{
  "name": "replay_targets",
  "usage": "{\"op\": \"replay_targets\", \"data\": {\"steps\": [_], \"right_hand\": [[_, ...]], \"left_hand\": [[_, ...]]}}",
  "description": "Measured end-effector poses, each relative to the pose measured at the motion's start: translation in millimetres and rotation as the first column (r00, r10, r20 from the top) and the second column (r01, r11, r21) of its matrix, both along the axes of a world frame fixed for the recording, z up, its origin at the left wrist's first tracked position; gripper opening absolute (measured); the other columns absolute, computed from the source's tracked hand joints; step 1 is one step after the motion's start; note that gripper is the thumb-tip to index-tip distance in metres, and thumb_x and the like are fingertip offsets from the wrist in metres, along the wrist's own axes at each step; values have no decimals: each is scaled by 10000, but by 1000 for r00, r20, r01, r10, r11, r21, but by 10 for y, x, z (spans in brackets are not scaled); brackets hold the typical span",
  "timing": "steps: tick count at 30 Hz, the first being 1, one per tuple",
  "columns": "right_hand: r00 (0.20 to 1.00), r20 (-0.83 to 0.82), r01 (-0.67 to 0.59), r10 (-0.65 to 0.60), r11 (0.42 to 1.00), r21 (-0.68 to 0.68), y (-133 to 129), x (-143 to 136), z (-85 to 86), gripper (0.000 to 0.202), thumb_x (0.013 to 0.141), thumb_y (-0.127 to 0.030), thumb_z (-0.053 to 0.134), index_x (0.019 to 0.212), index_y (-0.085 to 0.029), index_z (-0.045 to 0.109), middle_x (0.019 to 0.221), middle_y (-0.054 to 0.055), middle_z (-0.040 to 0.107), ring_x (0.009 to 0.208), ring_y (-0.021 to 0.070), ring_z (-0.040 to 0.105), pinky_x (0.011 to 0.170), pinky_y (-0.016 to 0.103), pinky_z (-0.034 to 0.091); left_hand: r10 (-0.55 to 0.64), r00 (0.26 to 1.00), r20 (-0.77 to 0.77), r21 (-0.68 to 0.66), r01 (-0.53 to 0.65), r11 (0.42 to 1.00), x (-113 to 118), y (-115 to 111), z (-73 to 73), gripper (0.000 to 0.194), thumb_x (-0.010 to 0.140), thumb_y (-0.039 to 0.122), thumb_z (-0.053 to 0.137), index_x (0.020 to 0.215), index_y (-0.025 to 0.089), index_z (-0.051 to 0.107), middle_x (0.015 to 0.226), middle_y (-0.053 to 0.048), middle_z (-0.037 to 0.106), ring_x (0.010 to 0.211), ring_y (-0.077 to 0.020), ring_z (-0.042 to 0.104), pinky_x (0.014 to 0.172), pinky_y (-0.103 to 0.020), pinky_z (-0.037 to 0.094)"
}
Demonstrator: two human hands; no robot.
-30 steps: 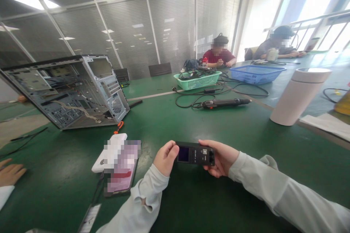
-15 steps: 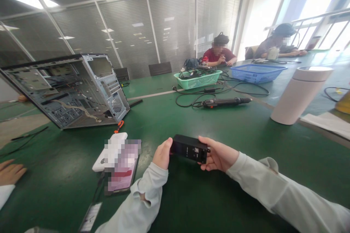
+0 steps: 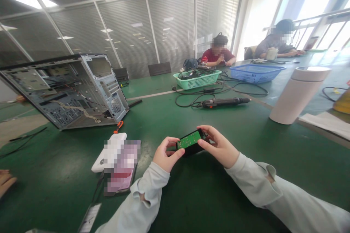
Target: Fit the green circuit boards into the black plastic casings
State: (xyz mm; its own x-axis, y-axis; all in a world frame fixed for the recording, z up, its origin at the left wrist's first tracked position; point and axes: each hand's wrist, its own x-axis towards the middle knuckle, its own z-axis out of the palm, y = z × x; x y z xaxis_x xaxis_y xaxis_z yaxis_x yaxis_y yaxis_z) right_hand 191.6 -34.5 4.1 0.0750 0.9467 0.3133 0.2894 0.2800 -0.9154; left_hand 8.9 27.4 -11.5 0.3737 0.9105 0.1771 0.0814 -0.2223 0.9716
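Between my hands is a small black box-shaped electronic device [image 3: 194, 148], tilted so that a green circuit board [image 3: 189, 140] shows in its open face. My left hand [image 3: 168, 154] grips its left end, thumb at the near edge and fingers behind. At the other end my right hand [image 3: 218, 146] holds it with the thumb on the near corner and the fingers around the far side. A small metal tab shows beside the right fingers. The device is held above the green table [image 3: 153, 116]; its underside is hidden.
To the left stands an opened computer case [image 3: 82, 94]. A white power bank [image 3: 109, 154] and a phone [image 3: 128, 164] lie near my left arm. Beyond are an electric screwdriver [image 3: 224, 102], a green basket [image 3: 198, 81] of cables, a blue basket [image 3: 254, 74] and a pale tumbler [image 3: 298, 96].
The black device has been turned over in my hands: its face with ports has gone from view and the green board now shows. Another person's hand at the left edge has drawn back.
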Motion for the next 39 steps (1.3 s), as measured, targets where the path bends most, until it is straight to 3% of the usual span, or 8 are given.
{"op": "replay_targets", "data": {"steps": [8, 16, 21, 27, 29, 30, 34, 39], "right_hand": [[999, 51, 14, -17, 998, 60, -29, 17, 68, 440, 787, -405, 491, 1135, -143, 434, 1032, 79, 493, 875, 181, 501, 716, 284, 476], [997, 32, 62, -64, 996, 62, -12, 6, 51, 435, 794, -446, 468, 1102, -138, 468, 987, 72, 526, 841, 178, 520, 698, 273, 467], [994, 37, 102, -102, 995, -13, 4, 5, 25, 480, 772, -502, 450, 1066, -126, 497, 945, 65, 540, 818, 178, 523, 713, 285, 457], [993, 82, 97, -91, 992, -76, -26, -9, 71, 467, 757, -518, 472, 1008, -131, 545, 918, 58, 562, 805, 184, 537, 712, 293, 456], [992, 87, 92, -86, 993, -68, -42, -29, 83, 451, 758, -512, 480, 988, -131, 558, 922, 59, 567, 823, 188, 540, 732, 295, 456], [993, 89, 87, -81, 994, -67, -51, -40, 86, 443, 761, -507, 483, 981, -130, 564, 919, 60, 571, 827, 189, 542, 739, 296, 457], [994, 95, 59, -52, 995, -75, -76, -76, 90, 430, 763, -496, 496, 961, -124, 584, 899, 63, 581, 811, 191, 552, 721, 289, 467], [995, 87, 57, -48, 994, -98, -88, -82, 108, 439, 739, -508, 512, 932, -125, 606, 858, 54, 591, 774, 185, 559, 694, 275, 462]], "left_hand": [[-74, 987, 142, -76, 86, 993, 20, -4, 41, 373, 504, 395, 744, 728, 173, 546, 740, -19, 577, 747, -154, 543, 642, -248, 427], [-72, 988, 139, -120, 89, 989, 33, -32, 97, 354, 501, 426, 739, 670, 166, 569, 687, -11, 596, 677, -134, 546, 691, -267, 424], [-53, 992, 114, -240, 80, 967, 46, -55, 89, 315, 565, 416, 691, 681, 161, 546, 626, 20, 556, 579, -95, 511, 571, -221, 415], [-68, 993, 93, -276, 91, 957, 47, -93, 96, 167, 645, 316, 573, 650, 178, 479, 583, 38, 524, 561, -100, 512, 560, -222, 400], [-123, 987, 99, -269, 145, 952, 38, -96, 98, 94, 644, 245, 515, 710, 186, 486, 588, 38, 536, 539, -99, 495, 543, -219, 371], [-167, 981, 93, -264, 186, 946, 32, -94, 100, 146, 632, 205, 482, 774, 186, 502, 589, 37, 542, 527, -98, 483, 536, -219, 355], [-313, 949, -35, -222, 298, 928, 8, -76, 119, 483, 567, 128, 382, 1027, 154, 524, 599, 17, 551, 568, -132, 489, 578, -249, 355], [-344, 893, -290, -44, 346, 937, -1, -114, 185, 308, 732, 278, 360, 854, 136, 605, 673, -30, 574, 666, -159, 509, 630, -266, 376]]}}
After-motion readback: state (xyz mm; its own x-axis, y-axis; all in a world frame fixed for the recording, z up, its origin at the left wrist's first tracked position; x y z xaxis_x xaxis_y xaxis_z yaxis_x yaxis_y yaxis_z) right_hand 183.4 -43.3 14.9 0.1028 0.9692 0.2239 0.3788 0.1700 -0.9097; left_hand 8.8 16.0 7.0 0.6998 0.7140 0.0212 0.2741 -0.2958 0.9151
